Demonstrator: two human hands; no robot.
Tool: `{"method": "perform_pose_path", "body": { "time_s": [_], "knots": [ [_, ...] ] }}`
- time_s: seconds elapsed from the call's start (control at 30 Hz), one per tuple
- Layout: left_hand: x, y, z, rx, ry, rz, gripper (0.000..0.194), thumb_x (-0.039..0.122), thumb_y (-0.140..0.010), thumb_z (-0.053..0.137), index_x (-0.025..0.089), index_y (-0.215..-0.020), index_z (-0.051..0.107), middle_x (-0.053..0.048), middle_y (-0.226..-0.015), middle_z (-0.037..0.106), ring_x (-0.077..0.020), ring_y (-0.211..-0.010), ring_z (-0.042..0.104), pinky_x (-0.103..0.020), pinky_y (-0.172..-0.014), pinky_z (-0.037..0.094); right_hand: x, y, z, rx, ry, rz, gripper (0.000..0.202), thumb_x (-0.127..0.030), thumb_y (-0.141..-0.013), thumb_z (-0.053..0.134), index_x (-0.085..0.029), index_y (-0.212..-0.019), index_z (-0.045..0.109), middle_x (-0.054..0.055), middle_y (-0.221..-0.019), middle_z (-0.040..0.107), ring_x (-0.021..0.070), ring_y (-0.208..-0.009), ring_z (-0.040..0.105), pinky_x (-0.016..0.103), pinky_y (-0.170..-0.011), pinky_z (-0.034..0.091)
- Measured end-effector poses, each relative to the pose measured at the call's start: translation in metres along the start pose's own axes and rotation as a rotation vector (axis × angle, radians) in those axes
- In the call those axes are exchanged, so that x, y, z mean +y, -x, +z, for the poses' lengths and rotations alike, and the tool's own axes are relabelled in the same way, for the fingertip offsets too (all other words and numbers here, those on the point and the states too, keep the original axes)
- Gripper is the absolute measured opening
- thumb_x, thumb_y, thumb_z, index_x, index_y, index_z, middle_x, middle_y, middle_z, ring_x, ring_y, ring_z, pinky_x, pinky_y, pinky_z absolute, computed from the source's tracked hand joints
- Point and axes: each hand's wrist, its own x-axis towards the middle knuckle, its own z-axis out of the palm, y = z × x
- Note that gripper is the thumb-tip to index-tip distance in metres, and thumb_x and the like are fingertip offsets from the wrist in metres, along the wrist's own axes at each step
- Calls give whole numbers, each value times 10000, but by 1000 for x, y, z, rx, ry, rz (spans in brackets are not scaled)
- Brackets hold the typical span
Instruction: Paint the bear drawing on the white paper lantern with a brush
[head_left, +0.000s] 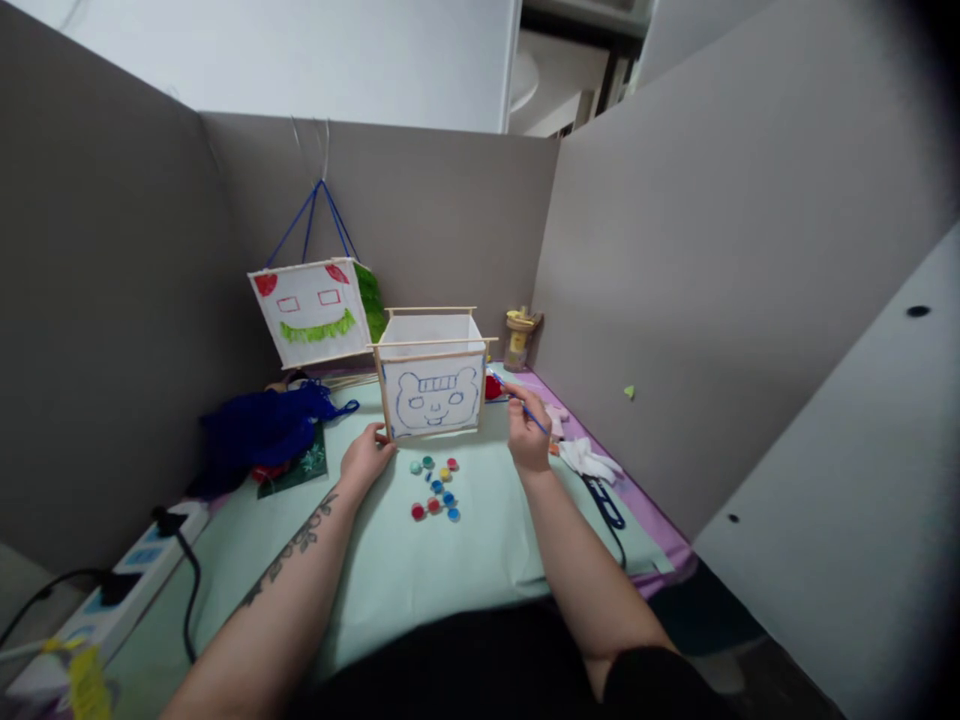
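A white box-shaped lantern [435,396] with a wooden stick frame stands on the pale green table cover [450,580]; a bear face is drawn on its front in blue lines. My left hand [367,455] touches the lantern's lower left corner, thumb and fingers around the edge. To the lantern's right, my right hand [529,425] is closed on a thin blue paintbrush [535,418], whose tip points up and left toward the lantern's right side. Several small paint pots [437,487] in red, blue, green and yellow lie in front of the lantern.
Behind at left hangs a painted lantern [307,312] on blue cords. Blue fabric [262,430] lies at left, a power strip [120,580] at front left. A jar [517,340] stands at the back right; white gloves [589,460] lie at right. Grey partitions surround the table.
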Motion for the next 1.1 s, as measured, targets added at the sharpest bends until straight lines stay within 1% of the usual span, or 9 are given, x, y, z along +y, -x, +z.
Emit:
{"method": "perform_pose_path", "body": {
  "time_s": [0.33, 0.87, 1.1],
  "knots": [
    [1, -1, 1, 7, -14, -17, 446, 336, -741, 581, 247, -1165, 478, -25, -1015, 668, -207, -923, 603, -270, -679, 412, 2, -7, 7, -26, 42, -69, 260, -281, -877, 423, -197, -1005, 632, 86, -991, 659, 205, -965, 580, 356, -861, 455],
    [1, 0, 0, 9, -6, 0, 451, 342, -742, 580, 243, -1170, 475, -26, -1007, 669, -201, -895, 606, -267, -670, 409, 6, -12, 11, 5, 25, -46, 270, -278, -875, 427, -188, -1005, 645, 94, -1005, 658, 207, -986, 576, 365, -888, 444],
    [-1, -1, 2, 16, -3, 4, 450, 330, -739, 583, 238, -1166, 476, -19, -991, 670, -190, -879, 607, -259, -666, 404, 8, -13, 14, 29, 3, -78, 249, -266, -868, 446, -203, -1000, 648, 77, -989, 664, 201, -970, 584, 368, -871, 456]
  ]
}}
